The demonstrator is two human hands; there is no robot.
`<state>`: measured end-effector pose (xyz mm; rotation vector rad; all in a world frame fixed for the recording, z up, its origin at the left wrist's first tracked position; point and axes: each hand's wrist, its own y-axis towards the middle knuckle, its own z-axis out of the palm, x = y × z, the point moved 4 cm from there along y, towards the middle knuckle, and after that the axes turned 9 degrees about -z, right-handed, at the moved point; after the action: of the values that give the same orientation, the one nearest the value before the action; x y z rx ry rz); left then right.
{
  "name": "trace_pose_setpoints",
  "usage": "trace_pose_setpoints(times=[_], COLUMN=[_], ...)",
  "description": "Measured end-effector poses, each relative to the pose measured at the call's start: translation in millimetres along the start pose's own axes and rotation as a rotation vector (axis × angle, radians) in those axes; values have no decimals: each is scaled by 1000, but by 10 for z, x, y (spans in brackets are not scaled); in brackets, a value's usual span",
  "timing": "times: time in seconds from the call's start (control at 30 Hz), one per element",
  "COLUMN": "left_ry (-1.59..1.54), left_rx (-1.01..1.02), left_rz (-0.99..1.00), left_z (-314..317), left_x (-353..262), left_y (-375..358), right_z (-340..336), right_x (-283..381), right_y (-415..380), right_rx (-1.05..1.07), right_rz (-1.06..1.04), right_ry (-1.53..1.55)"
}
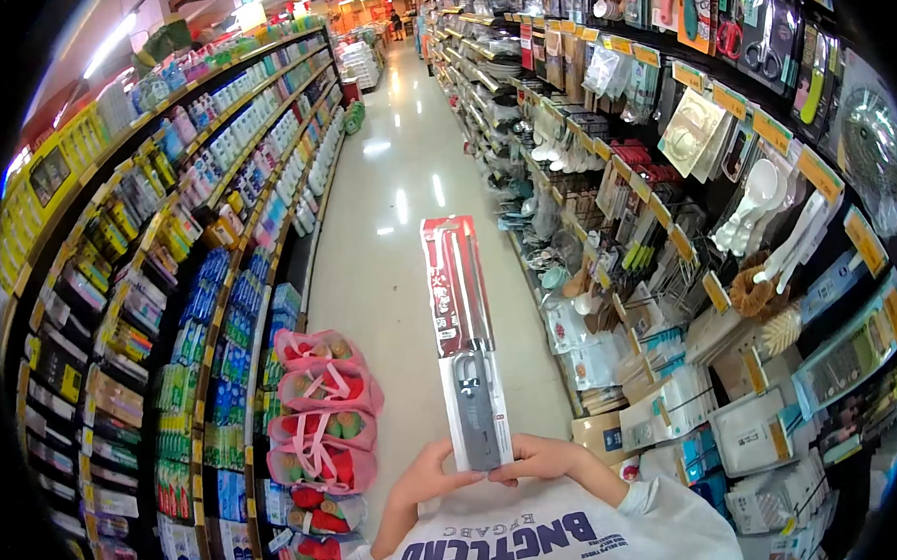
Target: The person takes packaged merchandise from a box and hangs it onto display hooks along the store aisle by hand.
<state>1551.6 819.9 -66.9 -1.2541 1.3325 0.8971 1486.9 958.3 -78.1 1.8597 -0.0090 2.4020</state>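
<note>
Hands: left (541,458) and right (434,477), close together, clamped on the bottom end of a boxed lighter-like tool.
Package (468,346): upright, directly above both hands.
Pink bags (325,410): on the right hand's side.

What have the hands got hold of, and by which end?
The left hand and the right hand hold the long package, red and white with a grey-handled item inside, by its lower end, nearest the body.

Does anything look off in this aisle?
Yes, mildly: the pink bags jut past the left-hand shelving into the aisle, though that may be a deliberate display. No spill shows, and the package you hold looks intact.
</note>
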Motion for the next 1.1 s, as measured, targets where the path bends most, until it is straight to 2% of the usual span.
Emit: trace_pose_setpoints(times=[0.03, 0.17, 0.27, 0.33, 0.4, 0.43, 0.57, 0.6, 0.67, 0.73, 0.77, 0.8, 0.87, 0.93, 1.0, 1.07, 1.1], left_ry=[60, 63, -111, -392, -439, -483, -455, -450, -331, -314, -126, 60, 63, 190, 195, 172, 173], left_rx=[-108, -129, -123, -151, -161, -184, -117, -84, -22, 17, 60, 99, 129, 105, 162, 186, 212], left_rz=[65, 50, -27, -162, -142, -119, -107, -115, 9, -35, 51, 146, 165, 203, 155, 122, 106], left_z=[-34, -24, 4, -44, -143, -211, -457, -498, -610, -734, -817, -877, -988, -1125, -1240, -1313, -1327], left_x=[-72, 84, 135, 143, 212, 227, 182, 190, 73, -1, -106, -200, -308, -350, -290, -190, -121], left_y=[142, 670, 1065, 1305, 1627, 1779, 2425, 2594, 2925, 3200, 3351, 3498, 3758, 3985, 4181, 4363, 4453], right_z=[-131, -665, -948, -1125, -1340, -1442, -1867, -2018, -2292, -2528, -2649, -2781, -3122, -3320, -3475, -3602, -3664], right_x=[44, -12, 32, 3, -100, -147, -29, 64, 295, 632, 810, 787, 773, 901, 908, 844, 774], right_y=[-36, -115, -189, -214, -194, -192, -97, -61, 27, 135, 195, 242, 293, 417, 536, 594, 603], right_rx=[-26, -151, -220, -265, -265, -218, -403, -504, -665, -793, -864, -889, -1101, -1174, -1251, -1386, -1388], right_rz=[33, 171, 276, 256, 234, 303, 309, 257, 188, 103, 25, 36, -224, -211, -196, -227, -130], right_ry=[-98, -320, -467, -490, -619, -645, -675, -676, -722, -733, -712, -700, -567, -607, -640, -529, -427])
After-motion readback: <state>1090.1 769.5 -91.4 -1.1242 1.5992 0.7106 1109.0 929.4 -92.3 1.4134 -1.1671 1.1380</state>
